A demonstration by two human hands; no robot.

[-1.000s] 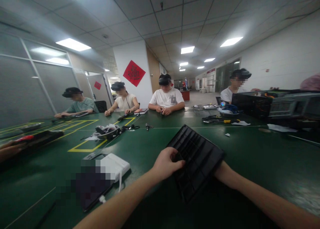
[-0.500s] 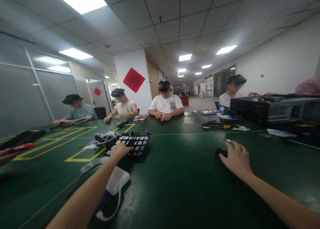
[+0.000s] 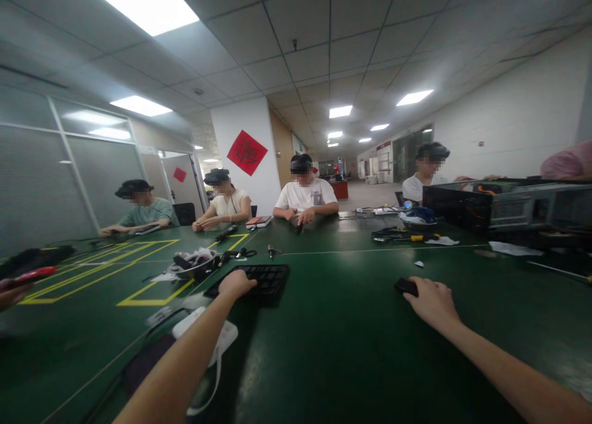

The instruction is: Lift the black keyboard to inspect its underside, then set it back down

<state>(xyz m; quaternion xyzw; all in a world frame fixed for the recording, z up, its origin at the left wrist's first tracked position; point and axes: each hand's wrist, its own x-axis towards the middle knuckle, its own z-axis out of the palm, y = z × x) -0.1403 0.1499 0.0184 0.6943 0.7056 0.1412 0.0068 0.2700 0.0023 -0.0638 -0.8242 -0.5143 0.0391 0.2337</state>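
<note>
My left hand [image 3: 237, 283] is closed over the near side of a black grid tray [image 3: 272, 281], which lies low over the green table with its cells looking dark. Part of the tray is hidden under that hand. Out to the right, my right hand [image 3: 435, 297] has its fingers curled round a small black block [image 3: 406, 286], too small to make out its kind. A little white piece [image 3: 419, 264] lies just beyond those fingers, apart from them.
A bowl of parts [image 3: 197, 266] stands left of the tray. A white power strip [image 3: 226, 337] with a cable sits under my left forearm. Yellow-handled tools [image 3: 407, 236] and an open computer case [image 3: 456, 208] are at right. A co-worker's hand [image 3: 9, 294] holds something red; other people sit opposite.
The tray, tilted with white showing through its cells, has come down flatter and shifted right. My right fingers have left the white piece and closed round the black block.
</note>
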